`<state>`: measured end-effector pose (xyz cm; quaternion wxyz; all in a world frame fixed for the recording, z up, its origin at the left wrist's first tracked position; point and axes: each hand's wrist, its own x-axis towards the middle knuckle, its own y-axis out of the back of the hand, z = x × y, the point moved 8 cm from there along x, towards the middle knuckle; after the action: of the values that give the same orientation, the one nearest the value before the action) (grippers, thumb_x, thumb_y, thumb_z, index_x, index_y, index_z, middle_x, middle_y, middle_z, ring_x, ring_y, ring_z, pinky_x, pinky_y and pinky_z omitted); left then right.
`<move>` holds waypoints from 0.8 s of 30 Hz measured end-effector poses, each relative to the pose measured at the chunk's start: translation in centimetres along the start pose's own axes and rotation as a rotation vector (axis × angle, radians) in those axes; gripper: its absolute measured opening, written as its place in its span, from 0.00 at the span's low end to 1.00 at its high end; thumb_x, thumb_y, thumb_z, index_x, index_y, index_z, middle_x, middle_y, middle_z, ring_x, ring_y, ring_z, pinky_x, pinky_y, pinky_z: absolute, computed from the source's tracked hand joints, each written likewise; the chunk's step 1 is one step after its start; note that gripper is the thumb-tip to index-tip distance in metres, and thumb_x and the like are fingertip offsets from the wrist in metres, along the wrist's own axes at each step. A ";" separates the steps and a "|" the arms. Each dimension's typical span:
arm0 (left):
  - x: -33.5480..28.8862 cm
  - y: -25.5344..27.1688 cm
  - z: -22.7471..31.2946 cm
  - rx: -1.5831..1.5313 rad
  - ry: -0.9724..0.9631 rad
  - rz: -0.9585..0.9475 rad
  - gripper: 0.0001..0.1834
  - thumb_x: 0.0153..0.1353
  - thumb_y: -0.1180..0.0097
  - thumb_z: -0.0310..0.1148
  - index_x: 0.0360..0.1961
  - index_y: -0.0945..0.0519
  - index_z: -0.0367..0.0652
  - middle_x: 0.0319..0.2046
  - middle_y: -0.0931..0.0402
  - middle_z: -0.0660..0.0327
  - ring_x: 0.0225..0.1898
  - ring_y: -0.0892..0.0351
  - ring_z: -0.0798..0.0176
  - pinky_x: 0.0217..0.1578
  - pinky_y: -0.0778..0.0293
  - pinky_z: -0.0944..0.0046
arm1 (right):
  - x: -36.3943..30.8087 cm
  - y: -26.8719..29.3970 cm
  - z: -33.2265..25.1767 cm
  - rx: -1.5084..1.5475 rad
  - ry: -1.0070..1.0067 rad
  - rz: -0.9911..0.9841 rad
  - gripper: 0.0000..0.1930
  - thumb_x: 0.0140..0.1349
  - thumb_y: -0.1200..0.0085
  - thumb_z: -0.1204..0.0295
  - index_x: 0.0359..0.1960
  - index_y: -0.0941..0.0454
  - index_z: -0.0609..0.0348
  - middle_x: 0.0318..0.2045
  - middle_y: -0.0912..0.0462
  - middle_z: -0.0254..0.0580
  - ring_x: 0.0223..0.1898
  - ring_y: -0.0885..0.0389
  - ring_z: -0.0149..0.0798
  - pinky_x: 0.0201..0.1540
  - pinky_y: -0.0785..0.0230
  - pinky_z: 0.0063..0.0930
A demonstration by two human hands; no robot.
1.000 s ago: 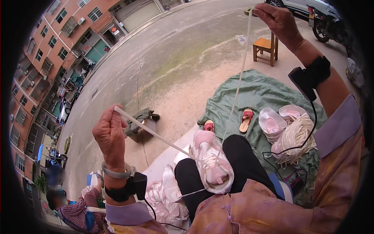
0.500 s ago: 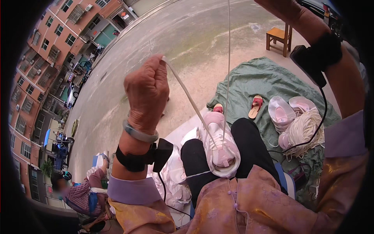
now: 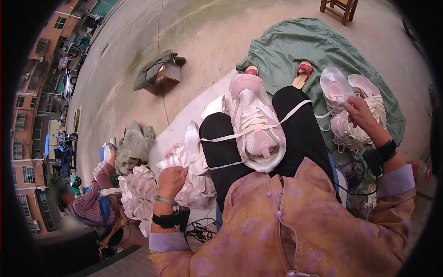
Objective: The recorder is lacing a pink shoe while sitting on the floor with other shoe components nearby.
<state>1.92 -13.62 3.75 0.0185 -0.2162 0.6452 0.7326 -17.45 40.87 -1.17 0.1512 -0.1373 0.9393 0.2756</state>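
Note:
A pink and white sneaker [image 3: 253,111] rests between my thighs, its toe pointing away from me and its heel nearest. White shoelace [image 3: 288,114] criss-crosses its tongue, and the two loose lengths run out sideways over my black trousers. My right hand [image 3: 362,113] is pinched on one length, out by the shoes on the green sheet. Over at the left, my left hand [image 3: 171,181] is closed low beside a heap of pale shoes [image 3: 196,187]. It appears to grip the other length, though that end is hard to make out against the white shoes.
Green sheeting [image 3: 295,44] bears red slippers [image 3: 302,75], pale shoes [image 3: 334,85] and a bundle of white laces [image 3: 355,138]. A cloth-draped box [image 3: 166,74] stands ahead. Another person [image 3: 94,201] sits at left near more shoes [image 3: 138,189]. Black cables [image 3: 203,229] lie beside me.
Both hands have come down and spread apart from the raised laces, left to the lower left, right to the lower right. The laces now lie sideways across my thighs instead of standing upward.

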 end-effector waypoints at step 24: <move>8.2 2.6 12.8 -1.803 -0.064 0.104 0.06 0.64 0.51 0.30 0.38 0.29 0.39 0.24 0.24 0.59 0.17 0.29 0.73 0.16 0.36 0.74 | 0.5 -17.1 -11.0 0.855 0.073 -0.216 0.05 0.60 0.45 0.72 0.31 0.24 0.60 0.25 0.21 0.33 0.23 0.25 0.22 0.27 0.31 0.16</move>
<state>-10.08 -3.93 4.29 -0.1733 -0.0987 -0.1658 0.9658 -14.35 20.77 -0.64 0.1889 -0.1695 0.9539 -0.1602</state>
